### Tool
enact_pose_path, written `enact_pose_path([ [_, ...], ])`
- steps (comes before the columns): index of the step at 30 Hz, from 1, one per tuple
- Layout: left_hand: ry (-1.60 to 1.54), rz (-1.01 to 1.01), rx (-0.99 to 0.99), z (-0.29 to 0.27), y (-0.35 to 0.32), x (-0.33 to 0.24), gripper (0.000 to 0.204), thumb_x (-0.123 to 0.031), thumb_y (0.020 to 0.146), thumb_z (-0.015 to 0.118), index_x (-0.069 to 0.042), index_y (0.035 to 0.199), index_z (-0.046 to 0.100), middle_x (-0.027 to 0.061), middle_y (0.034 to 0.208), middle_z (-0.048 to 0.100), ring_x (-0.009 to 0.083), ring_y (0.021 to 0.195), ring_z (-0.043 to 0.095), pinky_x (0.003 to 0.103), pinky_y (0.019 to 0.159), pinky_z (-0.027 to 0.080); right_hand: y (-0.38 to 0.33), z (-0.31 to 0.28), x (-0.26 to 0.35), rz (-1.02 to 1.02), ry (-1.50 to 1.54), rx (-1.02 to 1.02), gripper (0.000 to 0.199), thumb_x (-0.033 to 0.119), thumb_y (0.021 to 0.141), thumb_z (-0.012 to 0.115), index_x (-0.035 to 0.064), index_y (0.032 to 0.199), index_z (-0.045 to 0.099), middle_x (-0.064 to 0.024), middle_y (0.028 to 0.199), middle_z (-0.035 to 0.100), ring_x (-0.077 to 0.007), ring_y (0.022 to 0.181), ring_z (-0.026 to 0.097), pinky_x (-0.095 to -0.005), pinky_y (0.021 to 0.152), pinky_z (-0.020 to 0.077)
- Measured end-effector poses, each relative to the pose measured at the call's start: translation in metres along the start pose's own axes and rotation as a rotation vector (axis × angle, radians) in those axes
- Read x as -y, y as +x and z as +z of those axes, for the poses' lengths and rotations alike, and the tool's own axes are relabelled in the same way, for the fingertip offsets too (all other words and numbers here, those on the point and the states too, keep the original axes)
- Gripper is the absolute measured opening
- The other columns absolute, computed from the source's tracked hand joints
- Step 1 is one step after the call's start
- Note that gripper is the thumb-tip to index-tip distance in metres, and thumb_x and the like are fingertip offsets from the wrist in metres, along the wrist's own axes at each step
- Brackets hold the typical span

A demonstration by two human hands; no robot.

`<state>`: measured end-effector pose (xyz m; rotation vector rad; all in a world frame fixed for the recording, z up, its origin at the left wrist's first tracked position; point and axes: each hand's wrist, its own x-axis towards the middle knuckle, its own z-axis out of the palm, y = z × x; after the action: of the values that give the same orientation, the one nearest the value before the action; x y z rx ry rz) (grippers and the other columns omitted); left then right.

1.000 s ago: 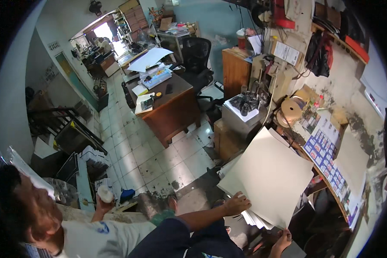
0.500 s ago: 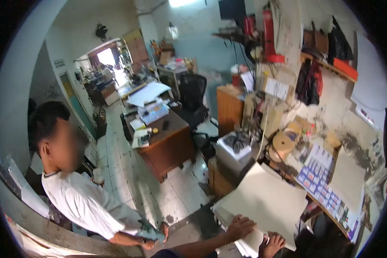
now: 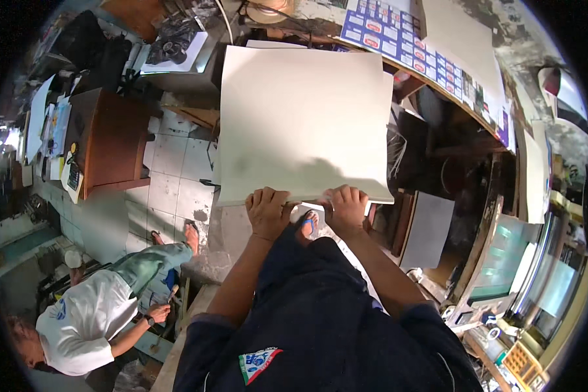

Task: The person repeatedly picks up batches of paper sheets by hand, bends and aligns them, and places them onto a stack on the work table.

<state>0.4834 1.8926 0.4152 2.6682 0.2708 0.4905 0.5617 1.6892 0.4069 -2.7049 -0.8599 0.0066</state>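
Observation:
A stack of large cream-coloured paper sheets [image 3: 300,117] lies before me, its near edge slightly bent. My left hand [image 3: 266,210] grips that edge left of its middle, fingers curled over the top. A short gap away, my right hand [image 3: 346,208] holds the same edge in a like way, its fingers bent over the paper. Both thumbs are mostly out of sight, and I cannot tell how many sheets are in my grasp. Shadows fall across the near part of the top sheet.
A co-worker in a white shirt [image 3: 88,326] is at the lower left, a hand near a wooden-handled tool. Printed blue-and-white sheets [image 3: 398,39] cover a bench at the upper right. A brown desk [image 3: 114,144] stands left; a grey panel [image 3: 428,230] leans at right.
My view has swung down and right, so the stack now sits straight ahead. My hands stay on the near edge, now farther apart. The co-worker now appears lower, holding a tool.

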Motion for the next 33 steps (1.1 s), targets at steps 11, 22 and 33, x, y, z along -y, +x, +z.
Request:
enact_pose_path([
  [11,0.028,-0.032,0.067,-0.026,0.006,-0.010,0.030,-0.044,0.079,0.070,-0.016,0.088,0.069,0.0019,0.084,0.056,0.0238,0.088,0.054,0.040,0.082,0.036,0.005,-0.025,0.015,0.017,0.047,-0.011,0.026,0.031,0.081,0.069,0.0118,0.098,0.065,-0.0071,0.095,0.055,-0.0287,0.095,0.053,-0.0467,0.086,0.0362],
  [22,0.025,-0.630,0.035,-0.074,-0.051,0.086,0.077,-0.049,0.084,0.072,0.003,0.135,0.045,0.0233,0.128,0.052,0.0380,0.117,0.049,0.049,0.101,0.038,-0.063,-0.050,-0.120,0.705,0.417,-0.201,0.043,0.027,0.084,0.074,0.0011,0.115,0.058,-0.0102,0.118,0.062,-0.0266,0.106,0.057,-0.0409,0.091,0.0434],
  [33,-0.616,-0.809,0.610,-0.056,-0.097,0.179,0.039,-0.035,0.093,0.060,0.003,0.086,0.065,0.0045,0.069,0.055,0.0156,0.063,0.049,0.034,0.057,0.040,-0.065,-0.059,-0.144,1.003,1.229,0.595,0.033,0.010,0.085,0.063,0.0013,0.117,0.059,-0.0107,0.102,0.064,-0.0211,0.089,0.063,-0.0386,0.073,0.0570],
])
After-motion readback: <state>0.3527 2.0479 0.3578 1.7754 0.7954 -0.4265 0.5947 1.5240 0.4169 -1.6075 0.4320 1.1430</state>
